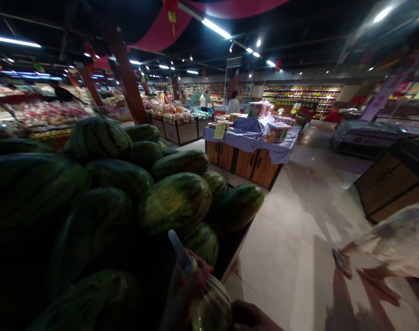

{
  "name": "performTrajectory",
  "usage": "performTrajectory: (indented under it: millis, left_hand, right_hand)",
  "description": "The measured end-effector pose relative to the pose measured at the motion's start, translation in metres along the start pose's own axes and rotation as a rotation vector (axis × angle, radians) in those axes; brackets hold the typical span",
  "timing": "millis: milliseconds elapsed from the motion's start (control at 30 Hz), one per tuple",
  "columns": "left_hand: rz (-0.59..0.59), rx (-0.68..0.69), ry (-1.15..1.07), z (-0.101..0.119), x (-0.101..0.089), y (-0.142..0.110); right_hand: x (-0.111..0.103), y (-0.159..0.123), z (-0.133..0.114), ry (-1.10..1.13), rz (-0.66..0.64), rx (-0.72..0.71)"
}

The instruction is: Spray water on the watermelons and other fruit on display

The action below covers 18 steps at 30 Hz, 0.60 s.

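Note:
A heap of striped green watermelons (pixel 119 179) fills the left of the view, piled in a wooden bin with a dark rim (pixel 233 248). My left hand (pixel 185 289) is at the bottom edge, closed around a translucent pale plastic cylinder (pixel 180 250). Just below that hand hangs a small striped melon (pixel 212 305) with a glossy surface, perhaps in clear plastic. My right hand (pixel 249 317) shows only in part at the bottom edge, beside that melon. Its fingers are cut off by the frame.
A table with a blue checked cloth (pixel 250 140) and wooden cabinets stands ahead. Produce stands, shelves and several people lie beyond. A person in a pale garment (pixel 392 243) is blurred at the right. A wooden crate (pixel 392 181) and a chest freezer (pixel 364 138) stand on the tiled floor.

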<state>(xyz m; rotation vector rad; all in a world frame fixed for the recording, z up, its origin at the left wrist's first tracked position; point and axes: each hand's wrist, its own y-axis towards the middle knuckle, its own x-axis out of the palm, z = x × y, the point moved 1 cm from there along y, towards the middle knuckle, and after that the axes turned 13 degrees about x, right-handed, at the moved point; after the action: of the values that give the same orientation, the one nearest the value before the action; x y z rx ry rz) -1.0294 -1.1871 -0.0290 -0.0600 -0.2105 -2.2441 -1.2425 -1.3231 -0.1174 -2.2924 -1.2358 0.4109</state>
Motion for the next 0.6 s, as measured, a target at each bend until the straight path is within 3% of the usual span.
performTrajectory:
  millis: [67, 133, 300, 467, 600]
  left_hand:
    - [0.016, 0.006, 0.02, 0.0, 0.0, 0.005]
    - [0.029, 0.005, 0.038, 0.002, 0.002, 0.009]
    - [0.054, 0.032, 0.077, 0.009, 0.015, 0.01]
    - [0.178, 0.038, -0.019, 0.004, 0.046, 0.005]
    - [0.097, -0.007, 0.043, -0.012, 0.072, 0.01]
  right_hand:
    - [0.024, 0.014, 0.005, 0.054, -0.297, 0.018]
    - [0.034, 0.025, 0.008, 0.104, -0.469, 0.021]
    - [0.025, 0.043, 0.013, 0.198, -0.498, 0.042]
    - [0.008, 0.059, 0.013, 0.192, -0.6, -0.046]
    - [-0.016, 0.057, -0.005, 0.179, -0.623, -0.035]
